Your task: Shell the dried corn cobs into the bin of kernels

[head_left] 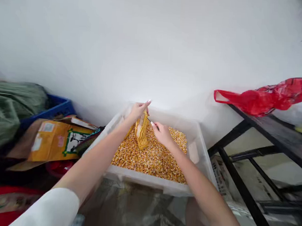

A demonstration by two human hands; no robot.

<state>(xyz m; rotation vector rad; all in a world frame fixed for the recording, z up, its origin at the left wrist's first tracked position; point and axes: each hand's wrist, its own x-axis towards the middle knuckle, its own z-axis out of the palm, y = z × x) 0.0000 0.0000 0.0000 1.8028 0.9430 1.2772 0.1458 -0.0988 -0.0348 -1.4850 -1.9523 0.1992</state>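
My left hand grips the upper end of a corn cob, which slants down over the loose kernels. A pale strip along the cob's left side is bare of kernels. In my right hand is a thin dark tool with a slim shaft; its tip meets the cob's right side near the top, and its exact kind is too small to tell. Below both hands, yellow-orange corn kernels fill the bottom of a translucent plastic bin. Another cob seems to lie partly hidden behind my left wrist.
A white wall rises behind the bin. To the left are a yellow cardboard box, a blue crate and a green covering. A black metal frame stands at right, with a red plastic bag on top.
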